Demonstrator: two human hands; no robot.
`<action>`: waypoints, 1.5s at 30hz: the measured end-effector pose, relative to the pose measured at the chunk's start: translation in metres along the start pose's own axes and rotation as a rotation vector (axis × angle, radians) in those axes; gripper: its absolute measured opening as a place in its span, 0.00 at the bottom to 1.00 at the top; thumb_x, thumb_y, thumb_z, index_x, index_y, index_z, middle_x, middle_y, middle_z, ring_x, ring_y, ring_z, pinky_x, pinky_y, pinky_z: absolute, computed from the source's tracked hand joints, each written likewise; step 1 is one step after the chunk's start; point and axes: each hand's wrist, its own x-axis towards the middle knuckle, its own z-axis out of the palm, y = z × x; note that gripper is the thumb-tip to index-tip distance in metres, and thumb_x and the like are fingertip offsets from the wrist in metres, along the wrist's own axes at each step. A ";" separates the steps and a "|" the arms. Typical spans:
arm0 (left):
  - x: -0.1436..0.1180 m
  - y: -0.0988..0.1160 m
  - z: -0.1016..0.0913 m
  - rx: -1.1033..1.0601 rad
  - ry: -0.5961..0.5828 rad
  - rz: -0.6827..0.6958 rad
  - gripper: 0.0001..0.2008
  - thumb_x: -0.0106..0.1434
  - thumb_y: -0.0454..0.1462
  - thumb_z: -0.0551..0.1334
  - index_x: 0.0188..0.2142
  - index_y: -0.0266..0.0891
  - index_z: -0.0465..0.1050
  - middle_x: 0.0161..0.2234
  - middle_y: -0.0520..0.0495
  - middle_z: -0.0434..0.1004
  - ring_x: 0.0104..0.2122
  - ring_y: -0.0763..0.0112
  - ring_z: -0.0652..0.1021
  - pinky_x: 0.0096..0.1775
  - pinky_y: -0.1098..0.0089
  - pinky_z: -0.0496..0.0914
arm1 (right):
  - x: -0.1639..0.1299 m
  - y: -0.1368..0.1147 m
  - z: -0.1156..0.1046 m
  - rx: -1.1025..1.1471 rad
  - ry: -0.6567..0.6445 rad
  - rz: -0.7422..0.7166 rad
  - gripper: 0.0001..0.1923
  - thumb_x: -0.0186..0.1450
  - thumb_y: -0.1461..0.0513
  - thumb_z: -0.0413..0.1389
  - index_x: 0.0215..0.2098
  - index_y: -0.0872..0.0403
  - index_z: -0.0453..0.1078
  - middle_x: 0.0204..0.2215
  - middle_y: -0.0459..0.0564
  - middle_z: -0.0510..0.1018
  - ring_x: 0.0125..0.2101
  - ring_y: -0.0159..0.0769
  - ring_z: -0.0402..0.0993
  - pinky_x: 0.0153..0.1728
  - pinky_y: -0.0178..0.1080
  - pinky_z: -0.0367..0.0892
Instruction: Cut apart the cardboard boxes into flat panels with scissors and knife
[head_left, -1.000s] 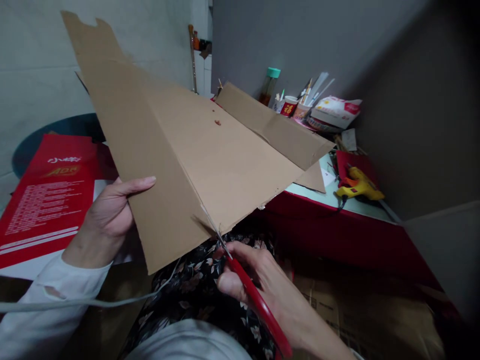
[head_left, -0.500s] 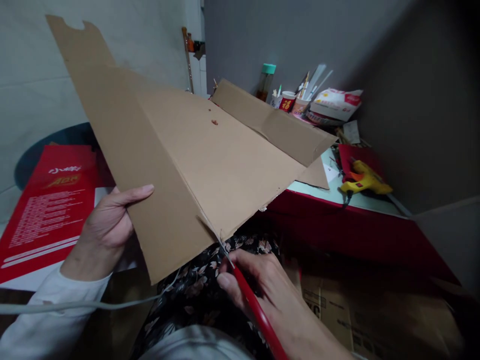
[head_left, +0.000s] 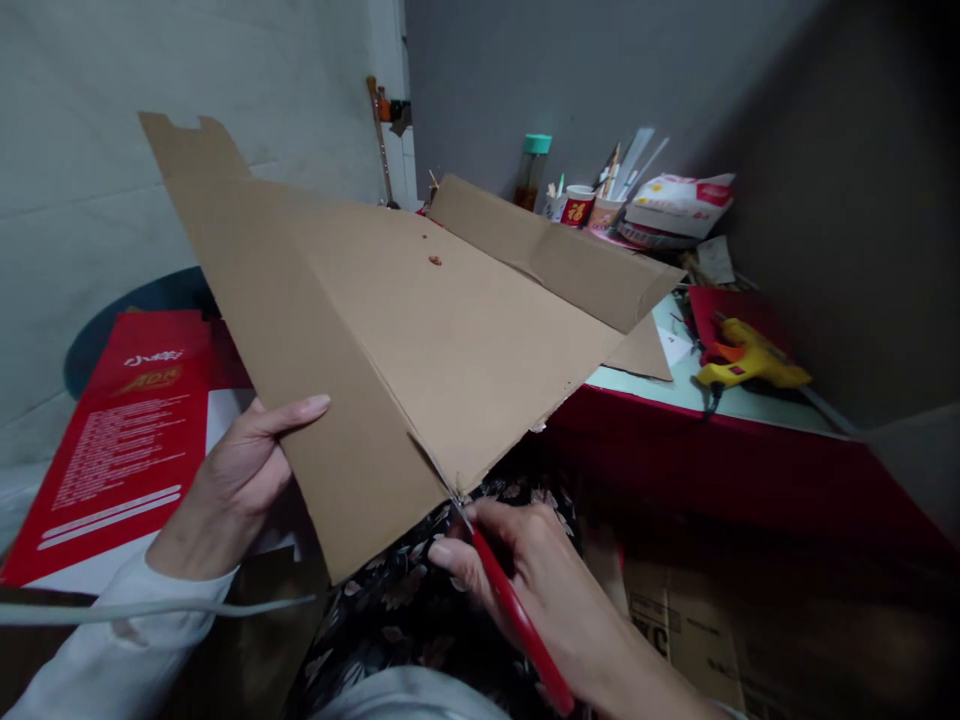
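Cardboard sheet fills most of the frame, a flattened box panel held up over the lap, tilted, with its far flaps reaching toward the upper right where the desk sits.

Going left to right: on the far left there's a red printed box lying flat, and a pale cord running across the lower left. Then the left hand, which grips the left edge of the sheet, thumb on top and fingers tucked underneath, propping the whole thing steady. At bottom centre the right hand is closed around red-handled scissors. The blades bite into the near edge of the sheet right at a fold line, so the step looks like the very start of a cut along that crease. I can't tell how far the blades are spread; the tips are tiny and partly hidden by the board.

My guess is the next move needs the blades kept lined up with the crease while the left hand holds the panel taut, otherwise the cut could wander or the board buckle.

Further right, a yellow glue gun lies on the desk, and behind it are cups of tools and a green-capped bottle.
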 end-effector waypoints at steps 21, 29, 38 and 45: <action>-0.009 0.000 0.000 0.013 -0.020 -0.026 0.38 0.41 0.26 0.78 0.55 0.36 0.75 0.39 0.43 0.86 0.31 0.62 0.85 0.39 0.62 0.83 | 0.014 -0.004 -0.003 0.117 0.034 -0.080 0.23 0.65 0.47 0.61 0.22 0.53 0.68 0.17 0.40 0.62 0.20 0.28 0.53 0.24 0.35 0.51; -0.014 -0.001 0.000 0.037 -0.020 -0.016 0.43 0.40 0.28 0.79 0.57 0.40 0.73 0.40 0.45 0.86 0.32 0.63 0.85 0.40 0.64 0.83 | 0.017 -0.002 0.004 0.162 0.089 -0.090 0.20 0.66 0.51 0.61 0.22 0.55 0.73 0.16 0.38 0.57 0.20 0.27 0.49 0.27 0.34 0.55; -0.004 -0.007 -0.011 0.076 0.009 -0.130 0.35 0.33 0.28 0.80 0.45 0.33 0.78 0.47 0.41 0.84 0.40 0.60 0.85 0.42 0.67 0.82 | 0.026 0.018 0.022 0.167 0.012 -0.073 0.22 0.68 0.48 0.56 0.28 0.57 0.77 0.15 0.40 0.61 0.17 0.28 0.55 0.20 0.34 0.53; -0.001 -0.013 -0.014 0.099 -0.020 -0.176 0.33 0.37 0.29 0.79 0.47 0.35 0.78 0.52 0.40 0.82 0.46 0.56 0.84 0.45 0.67 0.81 | 0.012 0.015 0.009 0.162 -0.094 -0.044 0.29 0.68 0.39 0.52 0.36 0.55 0.75 0.17 0.42 0.68 0.21 0.35 0.67 0.27 0.35 0.65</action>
